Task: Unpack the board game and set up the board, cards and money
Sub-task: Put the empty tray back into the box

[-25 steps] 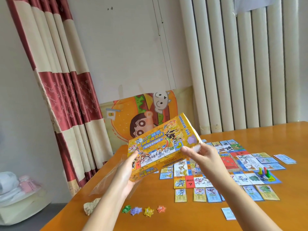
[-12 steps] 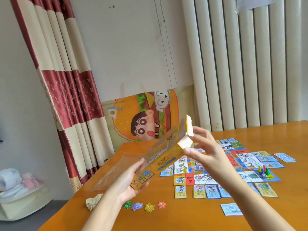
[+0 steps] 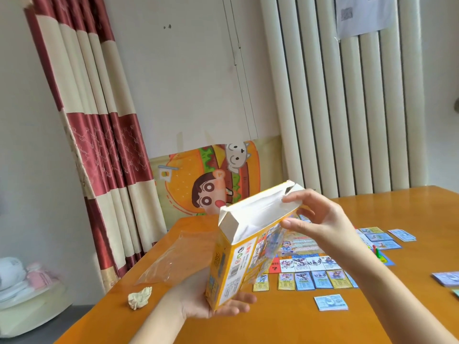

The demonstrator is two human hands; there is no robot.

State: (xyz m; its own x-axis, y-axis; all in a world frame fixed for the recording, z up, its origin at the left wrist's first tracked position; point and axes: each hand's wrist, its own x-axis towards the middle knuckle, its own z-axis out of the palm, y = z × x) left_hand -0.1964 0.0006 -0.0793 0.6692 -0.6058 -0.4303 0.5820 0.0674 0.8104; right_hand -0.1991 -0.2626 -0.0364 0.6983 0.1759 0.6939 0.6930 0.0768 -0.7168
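White wall [image 3: 188, 70], striped curtain [image 3: 99, 135], cream radiator [image 3: 347, 100], orange table [image 3: 409, 212]

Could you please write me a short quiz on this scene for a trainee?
1. True or false: the box has its top end sealed.
2. Which hand holds the box from below? A) left hand B) right hand
3. What clear thing lies on the table beside the crumpled paper?
Key: 1 false, it is open; 2 A, the right hand pinches the top edge; 3 the plastic bag.
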